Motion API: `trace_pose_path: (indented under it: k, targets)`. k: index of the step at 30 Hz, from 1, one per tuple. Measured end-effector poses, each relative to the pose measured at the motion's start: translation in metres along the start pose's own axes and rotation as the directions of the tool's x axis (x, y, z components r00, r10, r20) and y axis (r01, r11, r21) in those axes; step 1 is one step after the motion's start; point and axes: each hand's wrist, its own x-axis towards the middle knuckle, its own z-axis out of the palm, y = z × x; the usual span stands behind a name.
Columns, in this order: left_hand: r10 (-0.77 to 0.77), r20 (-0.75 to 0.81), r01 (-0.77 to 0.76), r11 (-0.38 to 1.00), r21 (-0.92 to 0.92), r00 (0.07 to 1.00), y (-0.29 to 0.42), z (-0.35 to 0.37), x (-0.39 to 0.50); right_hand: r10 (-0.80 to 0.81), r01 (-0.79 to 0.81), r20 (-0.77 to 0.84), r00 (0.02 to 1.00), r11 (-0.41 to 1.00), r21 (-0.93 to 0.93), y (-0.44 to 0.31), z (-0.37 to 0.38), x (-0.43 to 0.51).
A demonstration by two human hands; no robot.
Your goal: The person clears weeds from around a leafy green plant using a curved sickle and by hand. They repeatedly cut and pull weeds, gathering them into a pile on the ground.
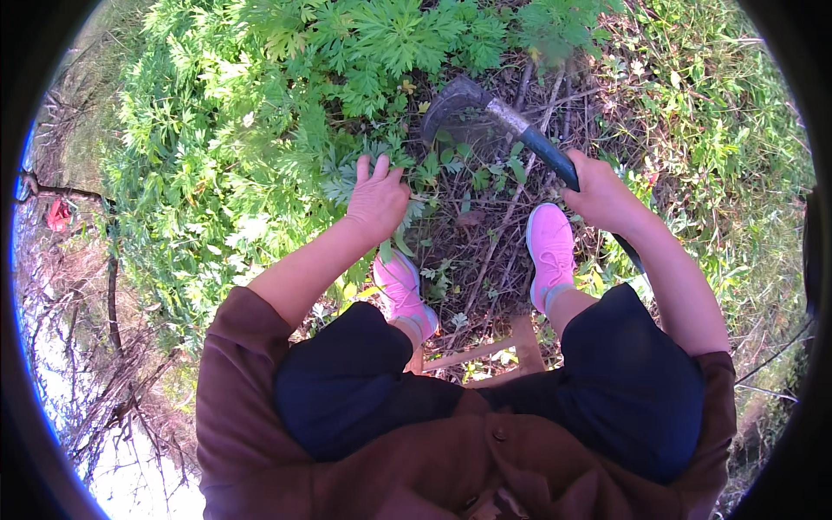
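Note:
My right hand [601, 195] grips the dark handle of a sickle [545, 155]. Its curved metal blade [452, 104] points to the left, low over stems and small leaves. At the edge of a dense stand of leafy green plants [227, 140], resembling mugwort, is my left hand [380, 201]. Its back faces up and two fingers extend over the leaves. The thumb and palm are hidden, so whether stems are held is unclear. Some leaves show beside and below that hand. The blade and my left hand are apart.
My pink shoes [551, 247] stand on ground strewn with dry stalks [497, 240]. Beneath me is a wooden stool [528, 348]. Grass and weeds [708, 149] grow at right. Bare branches [112, 286] and a red scrap [58, 216] lie at far left.

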Motion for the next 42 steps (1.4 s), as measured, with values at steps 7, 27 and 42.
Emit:
trace_pose_path:
  k: [7, 27, 42]
  targets:
    - [-0.212, -0.015, 0.209, 0.97, -0.123, 0.977, -0.016, 0.023, 0.026, -0.219, 0.165, -0.134, 0.966, 0.929, -0.333, -0.011, 0.029, 0.016]
    - [-0.208, 0.221, 0.262, 0.931, -0.254, 0.953, -0.005, 0.011, 0.042, 0.141, -0.138, 0.153, 0.978, 0.99, -0.034, -0.012, 0.042, 0.036]
    - [-0.2, 0.328, 0.31, 0.892, -0.328, 0.923, 0.001, -0.001, 0.044, 0.176, -0.174, 0.155, 0.972, 0.984, -0.028, -0.024, 0.026, 0.03]
